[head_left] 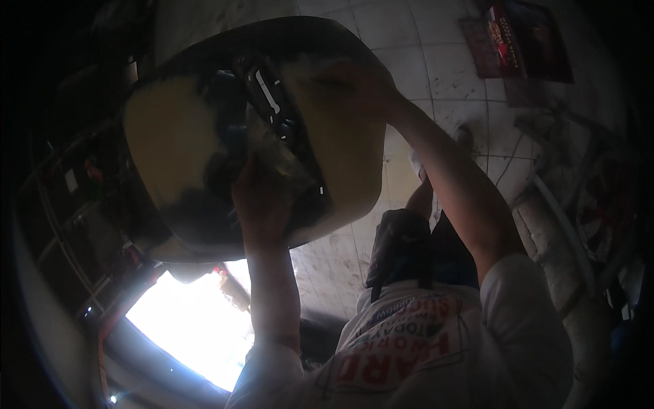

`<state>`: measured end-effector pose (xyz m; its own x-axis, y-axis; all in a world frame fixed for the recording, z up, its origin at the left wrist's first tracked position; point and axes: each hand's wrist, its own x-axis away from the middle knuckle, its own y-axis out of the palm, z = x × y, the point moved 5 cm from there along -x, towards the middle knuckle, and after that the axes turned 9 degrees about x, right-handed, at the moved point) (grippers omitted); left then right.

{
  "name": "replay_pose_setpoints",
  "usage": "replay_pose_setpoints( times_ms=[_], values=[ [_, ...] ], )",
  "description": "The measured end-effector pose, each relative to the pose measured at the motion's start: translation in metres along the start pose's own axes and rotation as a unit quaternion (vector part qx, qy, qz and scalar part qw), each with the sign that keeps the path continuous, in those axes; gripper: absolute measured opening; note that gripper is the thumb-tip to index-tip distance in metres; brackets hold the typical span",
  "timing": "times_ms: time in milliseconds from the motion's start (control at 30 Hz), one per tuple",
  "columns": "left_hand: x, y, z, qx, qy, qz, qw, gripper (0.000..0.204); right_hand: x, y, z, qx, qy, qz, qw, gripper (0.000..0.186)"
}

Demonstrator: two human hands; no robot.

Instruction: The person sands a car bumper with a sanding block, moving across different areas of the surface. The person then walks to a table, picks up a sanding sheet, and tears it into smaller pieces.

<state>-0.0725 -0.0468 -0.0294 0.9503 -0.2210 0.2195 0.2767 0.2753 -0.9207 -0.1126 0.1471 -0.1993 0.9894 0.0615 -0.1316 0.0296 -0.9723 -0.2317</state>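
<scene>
A large curved panel [170, 129], like a vehicle body part, fills the upper left, dark with broad yellowish, filler-like patches. A black recess with pale slots [268, 92] crosses its middle. My left hand [264, 194] is closed at the lower side of this recess, beside a pale, smeared area; whatever it grips there is too dim to make out. On the right, my right hand [364, 88] lies over the yellowish patch with its fingers toward the recess. Shadow hides those fingers, and I cannot tell whether they hold anything.
Pale floor tiles [436, 68] with grimy marks lie beyond the panel. A dark red printed box [524, 41] stands at the far right. Metal frame bars [555, 204] and a dim red fan-like thing [606, 204] are at the right. Bright light [197, 327] glares at lower left, near dark shelving [61, 204].
</scene>
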Motion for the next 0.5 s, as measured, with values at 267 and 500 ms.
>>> replay_pose_setpoints(
  times_ms=[267,500],
  values=[
    [-0.006,0.002,-0.004,0.117,-0.014,0.004,0.993,0.036,0.122,0.044,-0.049,0.047,0.11,0.078,0.99,0.027],
    [0.0,0.0,0.006,0.11,0.035,0.033,0.993,0.033,0.201,0.084,-0.087,0.038,0.029,0.128,0.991,0.036]
  ],
)
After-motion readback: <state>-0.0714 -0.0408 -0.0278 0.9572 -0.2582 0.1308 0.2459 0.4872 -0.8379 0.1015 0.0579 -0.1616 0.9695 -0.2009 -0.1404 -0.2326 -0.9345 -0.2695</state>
